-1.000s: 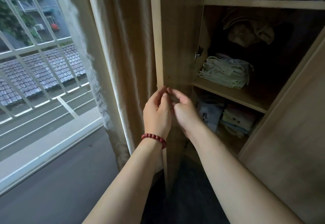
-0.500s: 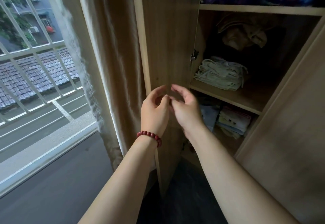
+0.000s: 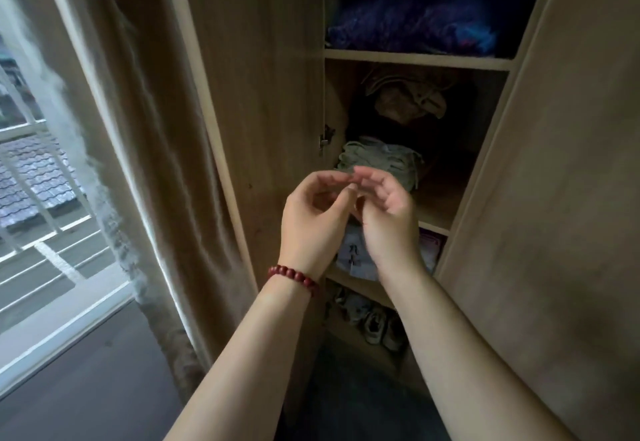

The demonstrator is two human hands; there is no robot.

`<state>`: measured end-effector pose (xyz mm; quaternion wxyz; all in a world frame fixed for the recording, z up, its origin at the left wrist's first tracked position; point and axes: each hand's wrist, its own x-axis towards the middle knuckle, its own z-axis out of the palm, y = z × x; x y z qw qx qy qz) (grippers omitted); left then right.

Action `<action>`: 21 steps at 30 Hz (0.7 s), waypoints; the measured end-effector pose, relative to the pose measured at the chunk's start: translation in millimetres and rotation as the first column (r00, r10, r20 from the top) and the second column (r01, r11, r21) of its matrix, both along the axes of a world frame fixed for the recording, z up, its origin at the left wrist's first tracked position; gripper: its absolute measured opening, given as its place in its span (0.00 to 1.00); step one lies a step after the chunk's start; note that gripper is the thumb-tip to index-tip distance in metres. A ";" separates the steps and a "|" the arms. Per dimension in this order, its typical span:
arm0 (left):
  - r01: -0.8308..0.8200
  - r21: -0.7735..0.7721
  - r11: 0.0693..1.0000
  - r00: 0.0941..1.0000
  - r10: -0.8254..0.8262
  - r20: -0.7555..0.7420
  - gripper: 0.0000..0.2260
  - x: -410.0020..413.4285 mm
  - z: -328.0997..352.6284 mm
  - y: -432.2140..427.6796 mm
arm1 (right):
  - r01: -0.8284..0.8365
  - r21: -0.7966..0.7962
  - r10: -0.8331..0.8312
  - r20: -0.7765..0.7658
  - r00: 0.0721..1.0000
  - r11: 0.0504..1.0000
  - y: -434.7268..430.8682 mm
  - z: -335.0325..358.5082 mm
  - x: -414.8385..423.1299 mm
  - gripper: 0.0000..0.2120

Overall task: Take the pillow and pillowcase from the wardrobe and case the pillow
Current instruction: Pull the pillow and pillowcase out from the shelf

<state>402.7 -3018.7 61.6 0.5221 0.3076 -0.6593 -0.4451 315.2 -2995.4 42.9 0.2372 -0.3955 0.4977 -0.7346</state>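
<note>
Wardrobe [image 3: 575, 198] stands open before you, its door [image 3: 263, 94] swung out to the left against the curtain [image 3: 145, 150]. On its top shelf [image 3: 415, 59] lies a blue-purple bundle [image 3: 408, 25]; you cannot tell from here whether that is the pillow or the pillowcase. Below that shelf sit a crumpled beige heap [image 3: 405, 98] and a pale folded stack [image 3: 377, 160], with white printed cloth [image 3: 356, 257] one level lower and shoes [image 3: 374, 326] at the bottom. Your left hand [image 3: 313, 222], with a red bead bracelet [image 3: 293, 276] on its wrist, and your right hand [image 3: 388, 219] are raised in front of the middle shelves, fingertips nearly meeting, fingers loosely curled and holding nothing.
</note>
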 end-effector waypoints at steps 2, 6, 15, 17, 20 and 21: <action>0.047 -0.004 0.999 0.999 -0.048 -0.013 0.04 -10.1 4.5 5.7 | 0.035 -0.030 -0.035 -0.025 0.999 0.999 9.3 3.3 -11.6 0.16; 0.092 -0.008 0.996 0.996 -0.092 -0.011 0.04 -32.0 12.2 10.7 | 0.058 -0.065 -0.060 -0.019 0.998 0.996 21.8 8.4 -35.4 0.13; 0.171 -0.028 0.985 0.983 -0.172 -0.057 0.04 -80.1 34.9 -5.8 | 0.110 -0.108 -0.127 -0.172 0.977 0.988 13.7 31.0 -83.5 0.13; 0.194 -0.048 0.980 0.978 -0.197 -0.074 0.04 -90.2 40.7 -14.5 | 0.118 -0.137 -0.142 -0.181 0.973 0.983 6.6 37.3 -93.5 0.12; 0.206 -0.059 0.977 0.972 -0.211 -0.102 0.04 -102.9 47.6 -32.4 | 0.149 -0.174 -0.182 -0.197 0.963 0.973 -8.0 44.8 -107.1 0.11; 0.207 -0.062 0.976 0.971 -0.213 -0.109 0.04 -108.4 49.2 -40.7 | 0.163 -0.190 -0.201 -0.204 0.958 0.968 -15.5 47.2 -111.9 0.11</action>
